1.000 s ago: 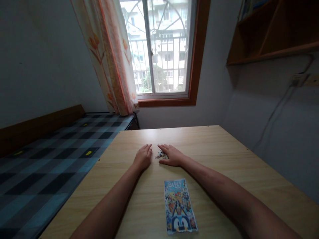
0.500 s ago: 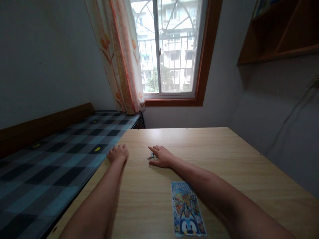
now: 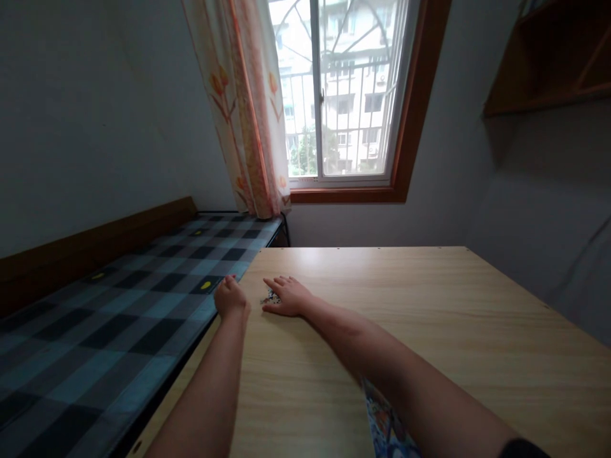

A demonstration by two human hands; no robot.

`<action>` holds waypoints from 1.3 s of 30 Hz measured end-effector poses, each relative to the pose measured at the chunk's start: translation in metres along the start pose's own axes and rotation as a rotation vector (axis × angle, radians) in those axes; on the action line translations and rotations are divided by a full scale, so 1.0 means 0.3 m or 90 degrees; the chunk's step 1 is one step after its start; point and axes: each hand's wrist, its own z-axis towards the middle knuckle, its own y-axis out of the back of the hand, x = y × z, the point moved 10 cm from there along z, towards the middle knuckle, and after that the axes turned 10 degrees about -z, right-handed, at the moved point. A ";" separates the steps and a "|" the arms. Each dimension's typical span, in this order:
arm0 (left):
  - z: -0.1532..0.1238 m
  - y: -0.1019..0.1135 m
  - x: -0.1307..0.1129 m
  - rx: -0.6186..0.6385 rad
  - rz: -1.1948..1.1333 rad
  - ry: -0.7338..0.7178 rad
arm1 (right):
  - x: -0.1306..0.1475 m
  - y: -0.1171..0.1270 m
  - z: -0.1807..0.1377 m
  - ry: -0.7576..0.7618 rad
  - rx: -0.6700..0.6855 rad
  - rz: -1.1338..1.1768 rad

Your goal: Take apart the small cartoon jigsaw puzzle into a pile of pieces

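Note:
At the left edge of the wooden table [image 3: 296,381], my left hand [image 3: 231,298] is turned on its side with the fingers curled; most of them are hidden, so I cannot tell what, if anything, is in it. To its right, my right hand [image 3: 290,296] lies flat with fingers spread and thumb apart. Small multicoloured pieces, like tiny jigsaw pieces [image 3: 271,297], sit in a little heap between its thumb and fingers. Beneath my right forearm, a colourful printed sheet [image 3: 384,423] shows only in part.
A bed with a checked cover [image 3: 157,337] adjoins the table's left side. Beyond stand a window [image 3: 353,95] and a flowered curtain [image 3: 252,114]. A wooden wall shelf [image 3: 539,70] hangs at upper right.
My right hand has slid left with the small pieces, closer to my left hand. My left hand has rotated at the table edge. The view has turned slightly, and my forearm now covers most of the sheet.

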 end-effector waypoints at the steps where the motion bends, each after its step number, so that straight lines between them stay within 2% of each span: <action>1: 0.004 0.007 0.001 -0.018 -0.012 -0.006 | 0.016 -0.010 0.026 0.001 -0.001 0.005; 4: 0.009 0.021 -0.005 -0.058 -0.035 -0.045 | 0.048 -0.032 0.093 -0.013 0.001 0.031; 7: 0.003 0.026 -0.036 -0.079 -0.032 -0.125 | 0.049 -0.028 0.128 -0.027 -0.021 0.098; 9: -0.009 0.029 -0.067 -0.083 -0.019 -0.194 | 0.007 -0.010 0.117 -0.058 -0.055 0.187; 11: -0.025 0.029 -0.094 -0.079 -0.002 -0.253 | -0.076 0.013 0.065 -0.112 -0.087 0.281; 13: -0.044 0.025 -0.121 -0.064 0.016 -0.299 | -0.179 0.042 -0.035 -0.150 -0.096 0.318; 15: -0.068 0.026 -0.152 -0.052 0.032 -0.335 | -0.305 0.084 -0.182 -0.183 -0.087 0.297; 20: -0.184 0.018 -0.285 -0.016 0.081 -0.449 | -0.673 0.230 -0.672 -0.325 -0.039 0.074; 23: -0.326 -0.069 -0.382 0.113 0.116 -0.522 | -0.802 0.289 -0.934 -0.392 0.027 -0.071; 25: -0.469 -0.142 -0.447 0.223 0.117 -0.560 | -0.834 0.300 -1.065 -0.433 0.080 -0.138; 27: -0.633 -0.188 -0.517 0.305 0.073 -0.560 | -0.830 0.301 -1.152 -0.462 0.112 -0.169; 29: -0.798 -0.207 -0.582 0.373 0.021 -0.506 | -0.807 0.301 -1.201 -0.482 0.124 -0.177; 31: -0.985 -0.224 -0.636 0.494 0.023 -0.452 | -0.781 0.309 -1.224 -0.497 0.123 -0.180; 33: -1.176 -0.216 -0.670 0.624 0.099 -0.439 | -0.759 0.322 -1.234 -0.512 0.117 -0.185; 35: -1.321 -0.169 -0.689 0.680 0.204 -0.480 | -0.740 0.335 -1.238 -0.524 0.110 -0.190; 37: -1.399 -0.119 -0.677 0.699 0.261 -0.485 | -0.719 0.339 -1.243 -0.536 0.107 -0.197; 39: -1.418 -0.079 -0.650 0.691 0.274 -0.485 | -0.696 0.333 -1.256 -0.548 0.120 -0.199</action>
